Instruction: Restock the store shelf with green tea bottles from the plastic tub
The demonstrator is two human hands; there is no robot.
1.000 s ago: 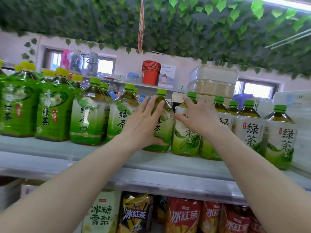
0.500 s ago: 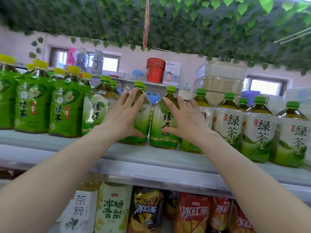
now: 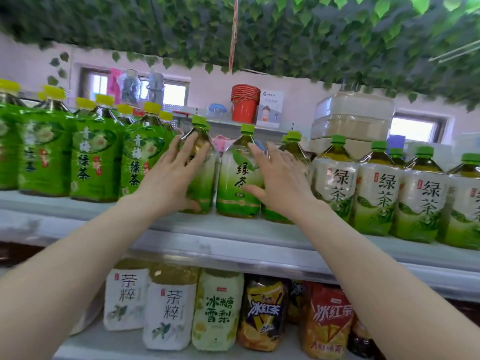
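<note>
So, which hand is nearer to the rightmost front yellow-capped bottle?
Left. The left hand lies just right of that yellow-capped bottle, on the neighbouring green-capped bottle; the right hand is further right.

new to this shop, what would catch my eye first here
The left hand and right hand reach to the middle of the upper shelf, laid open against green tea bottles there. Bottles line that whole shelf, and green leaves cover the ceiling above.
</note>
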